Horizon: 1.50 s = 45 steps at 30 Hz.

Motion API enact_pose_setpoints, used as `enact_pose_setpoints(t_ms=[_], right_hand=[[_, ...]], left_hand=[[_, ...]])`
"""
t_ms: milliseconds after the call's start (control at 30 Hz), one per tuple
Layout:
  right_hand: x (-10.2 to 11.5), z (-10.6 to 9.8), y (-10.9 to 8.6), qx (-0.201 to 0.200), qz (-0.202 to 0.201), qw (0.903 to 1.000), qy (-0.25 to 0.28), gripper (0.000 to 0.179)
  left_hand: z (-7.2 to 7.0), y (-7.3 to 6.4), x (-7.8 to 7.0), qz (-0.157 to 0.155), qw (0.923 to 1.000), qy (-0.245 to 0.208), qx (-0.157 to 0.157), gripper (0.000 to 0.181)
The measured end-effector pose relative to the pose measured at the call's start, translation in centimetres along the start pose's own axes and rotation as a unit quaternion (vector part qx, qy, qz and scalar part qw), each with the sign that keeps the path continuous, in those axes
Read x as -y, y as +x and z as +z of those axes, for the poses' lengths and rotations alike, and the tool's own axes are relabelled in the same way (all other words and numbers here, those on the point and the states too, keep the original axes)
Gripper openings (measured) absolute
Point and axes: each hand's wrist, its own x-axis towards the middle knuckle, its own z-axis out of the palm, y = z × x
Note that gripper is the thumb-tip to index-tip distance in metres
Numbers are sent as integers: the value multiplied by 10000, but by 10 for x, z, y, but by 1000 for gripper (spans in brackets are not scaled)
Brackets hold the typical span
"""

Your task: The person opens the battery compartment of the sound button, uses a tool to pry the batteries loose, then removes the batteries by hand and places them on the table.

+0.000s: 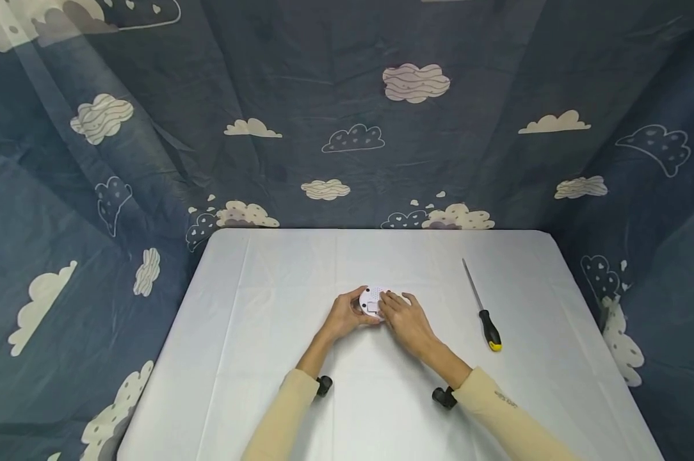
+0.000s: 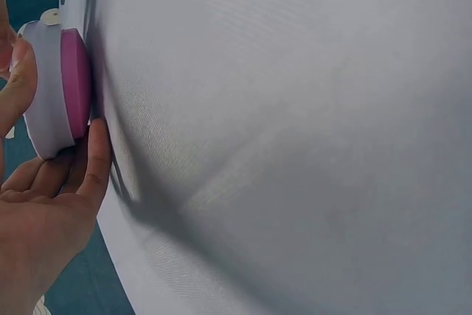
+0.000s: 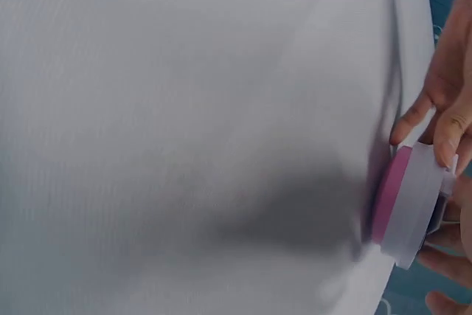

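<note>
Between both hands, close over the white table, is a small round device (image 1: pixel 371 301) with its white back up. That back shows a patch of small holes, dark round dots and a rectangular outline. Seen edge-on in the left wrist view, it has a white body (image 2: pixel 48 101) and a pink side (image 2: pixel 77 82) facing the table. My left hand (image 1: pixel 346 315) grips its rim, thumb on the near side and fingers on the far side. My right hand (image 1: pixel 407 322) rests extended fingers on the back's right part, covering some of it.
A screwdriver (image 1: pixel 490 330) with a black and yellow handle lies on the table (image 1: pixel 266 358) to the right, its metal shaft pointing away. A dark blue curtain (image 1: pixel 347 77) with cloud prints surrounds the table's back and sides.
</note>
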Motion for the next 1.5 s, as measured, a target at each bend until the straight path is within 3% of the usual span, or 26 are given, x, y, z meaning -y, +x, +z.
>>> enact_pose_setpoints(t_ms=[100, 233, 333, 433, 533, 600, 767, 967, 1100, 1233, 1500], right_hand=[[-2, 0, -5, -246, 611, 9966, 497, 30], [-1, 6, -10, -672, 1500, 9759, 1433, 30], [1, 10, -8, -646, 1903, 9522, 2302, 32], [0, 10, -6, -507, 2359, 9221, 3025, 33], [-3, 7, -5, -501, 2866, 8921, 3456, 32], [-5, 7, -4, -460, 3051, 8810, 3586, 33], [-6, 8, -2, -337, 3124, 8756, 3668, 36], [-4, 13, -3, -505, 3154, 8642, 3888, 38], [-3, 15, -2, -603, 3183, 8623, 3893, 38], [-9, 13, -1, -962, 3353, 8593, 3740, 38], [-43, 3, 2, -1852, 3961, 8312, 3434, 37]], left_hand=[[4, 1, -3, 63, 10000, -28, 25, 92], [6, 0, -2, 153, 9997, -169, 63, 92], [4, -5, 3, 77, 9996, -252, -120, 92], [3, -8, 4, 44, 9993, -310, -185, 93], [6, -5, 2, 163, 9993, -342, -29, 94], [7, -4, 0, 183, 9992, -365, 20, 94], [7, -3, 1, 68, 9995, -300, -70, 92], [4, -3, 3, 81, 9997, -205, -137, 87], [3, -3, 5, 97, 9995, -288, -130, 88], [4, -3, 5, 47, 9993, -362, -80, 92], [6, -4, 5, -114, 9990, -409, -115, 94]])
